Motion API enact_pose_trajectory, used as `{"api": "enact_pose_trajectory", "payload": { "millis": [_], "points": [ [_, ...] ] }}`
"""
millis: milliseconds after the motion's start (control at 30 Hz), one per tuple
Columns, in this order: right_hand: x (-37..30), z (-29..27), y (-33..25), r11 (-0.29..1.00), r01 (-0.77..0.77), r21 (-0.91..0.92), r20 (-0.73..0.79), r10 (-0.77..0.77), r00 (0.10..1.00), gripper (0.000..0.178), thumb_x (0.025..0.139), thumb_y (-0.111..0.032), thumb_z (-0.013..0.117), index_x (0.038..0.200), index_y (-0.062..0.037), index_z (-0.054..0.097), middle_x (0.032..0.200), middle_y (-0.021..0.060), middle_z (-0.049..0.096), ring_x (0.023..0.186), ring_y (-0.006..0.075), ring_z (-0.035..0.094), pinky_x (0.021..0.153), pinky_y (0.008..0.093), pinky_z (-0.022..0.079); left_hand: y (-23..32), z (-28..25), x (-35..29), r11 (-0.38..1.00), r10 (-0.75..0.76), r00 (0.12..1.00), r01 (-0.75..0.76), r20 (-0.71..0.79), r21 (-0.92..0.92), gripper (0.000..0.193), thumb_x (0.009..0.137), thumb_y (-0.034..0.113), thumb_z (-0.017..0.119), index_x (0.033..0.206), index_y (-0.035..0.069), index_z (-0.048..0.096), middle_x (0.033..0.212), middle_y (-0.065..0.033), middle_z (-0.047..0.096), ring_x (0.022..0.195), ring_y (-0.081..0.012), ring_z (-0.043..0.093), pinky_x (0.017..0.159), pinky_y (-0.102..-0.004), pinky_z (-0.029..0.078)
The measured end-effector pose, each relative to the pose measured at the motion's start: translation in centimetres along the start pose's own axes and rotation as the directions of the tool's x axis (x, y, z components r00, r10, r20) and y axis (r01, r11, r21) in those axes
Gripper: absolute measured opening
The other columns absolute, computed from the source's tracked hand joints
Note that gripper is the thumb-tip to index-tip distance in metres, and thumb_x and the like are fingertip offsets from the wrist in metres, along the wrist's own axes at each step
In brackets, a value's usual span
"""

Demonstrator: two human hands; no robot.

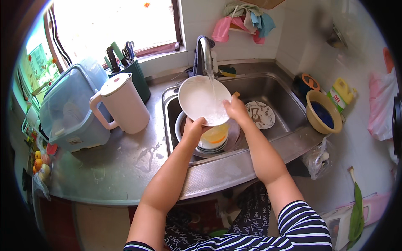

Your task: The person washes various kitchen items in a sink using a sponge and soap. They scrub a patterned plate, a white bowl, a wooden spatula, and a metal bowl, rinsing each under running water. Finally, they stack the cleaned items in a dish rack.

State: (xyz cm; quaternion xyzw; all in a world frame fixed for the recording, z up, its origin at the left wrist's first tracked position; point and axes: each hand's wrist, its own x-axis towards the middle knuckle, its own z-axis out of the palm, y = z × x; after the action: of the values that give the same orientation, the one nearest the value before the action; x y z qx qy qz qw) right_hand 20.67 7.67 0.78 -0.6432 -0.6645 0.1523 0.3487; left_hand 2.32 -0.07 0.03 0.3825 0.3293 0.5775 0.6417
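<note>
A white bowl [199, 99] is tilted under the faucet [206, 56], and water runs from the spout into it. My left hand [195, 129] is closed on the bowl's near rim, thumb on the inside. On the bowl's right rim my right hand [235, 108] is closed too; a small yellowish-brown piece [236, 94] shows just beyond its fingers, and I cannot tell whether it is held. Below, in the sink [289, 98], stacked bowls [212, 145] stand partly hidden by the bowl and my hands. A patterned white plate [260, 114] lies right of them.
Left on the counter [138, 167] stand a pale pink kettle [127, 106], a blue lidded dish box [79, 113] and a dark green knife block [136, 77]. Right of the sink are a beige basin [316, 111] and a yellow jug [342, 92]. Cloths [245, 23] hang on the wall.
</note>
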Motion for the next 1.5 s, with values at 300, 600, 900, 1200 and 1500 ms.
{"api": "enact_pose_trajectory", "payload": {
  "millis": [300, 600, 900, 1200, 1500],
  "points": [
    [-2.4, -0.6, -3.2, 0.745, 0.657, -0.114, 0.546, -0.506, 0.668, 0.054, 0.096, -0.031, 0.051, 0.146, -0.0141, 0.039, 0.158, 0.014, 0.023, 0.147, 0.0305, 0.017, 0.117, 0.0486, 0.018, 0.8, 0.0, -0.2, 0.983, -0.184, 0.983, 0.185, 0.011, -0.022, 0.079, 0.095, 0.07, 0.02, 0.146, 0.012, 0.034, 0.133, -0.0138, 0.055, 0.112, -0.029, 0.063, 0.082, -0.044, 0.058],
    [-1.6, -0.3, -5.0, 0.764, 0.455, -0.457, 0.634, -0.079, 0.769, 0.074, 0.1, -0.05, 0.026, 0.154, -0.0013, 0.012, 0.163, 0.0124, 0.005, 0.15, 0.0286, 0.0, 0.121, 0.0368, 0.004, 0.7, -0.8, 0.4, 0.98, -0.182, 0.983, 0.178, -0.035, -0.088, 0.077, 0.096, 0.068, 0.021, 0.14, 0.008, 0.041, 0.129, -0.0144, 0.058, 0.11, -0.0287, 0.064, 0.081, -0.0433, 0.059],
    [0.6, -1.4, -0.2, 0.779, 0.395, -0.487, 0.183, -0.352, 0.918, 0.052, 0.096, -0.036, 0.048, 0.14, -0.009, 0.044, 0.142, 0.0204, 0.044, 0.132, 0.0339, 0.042, 0.107, 0.0497, 0.033, 1.4, -1.1, 0.0, 0.966, -0.253, 0.967, 0.255, -0.033, 0.049, 0.079, 0.094, 0.072, 0.023, 0.142, 0.011, 0.04, 0.123, -0.0128, 0.062, 0.104, -0.0248, 0.066, 0.079, -0.0405, 0.057],
    [3.3, 0.1, 3.9, 0.997, 0.008, 0.082, -0.014, -0.007, 1.0, 0.042, 0.087, -0.021, 0.052, 0.119, 0.0064, 0.052, 0.113, 0.0316, 0.061, 0.106, 0.0462, 0.059, 0.092, 0.0467, 0.047, -0.3, 1.2, -0.1, 0.999, -0.039, 0.984, 0.036, -0.175, -0.025, 0.044, 0.094, 0.02, 0.056, 0.134, 0.007, 0.043, 0.121, -0.0094, 0.058, 0.118, -0.0229, 0.055, 0.098, -0.0399, 0.05],
    [1.8, -1.9, 2.1, 0.997, -0.075, -0.037, 0.077, 0.077, 0.994, 0.04, 0.094, -0.027, 0.051, 0.119, 0.004, 0.057, 0.116, 0.0284, 0.062, 0.112, 0.0422, 0.059, 0.095, 0.0419, 0.046, 0.6, 1.4, -0.9, 0.969, -0.2, 0.98, 0.196, -0.013, -0.15, 0.051, 0.08, 0.001, 0.047, 0.13, -0.007, 0.04, 0.122, -0.0226, 0.055, 0.108, -0.036, 0.062, 0.091, -0.0464, 0.057]
  ]
}}
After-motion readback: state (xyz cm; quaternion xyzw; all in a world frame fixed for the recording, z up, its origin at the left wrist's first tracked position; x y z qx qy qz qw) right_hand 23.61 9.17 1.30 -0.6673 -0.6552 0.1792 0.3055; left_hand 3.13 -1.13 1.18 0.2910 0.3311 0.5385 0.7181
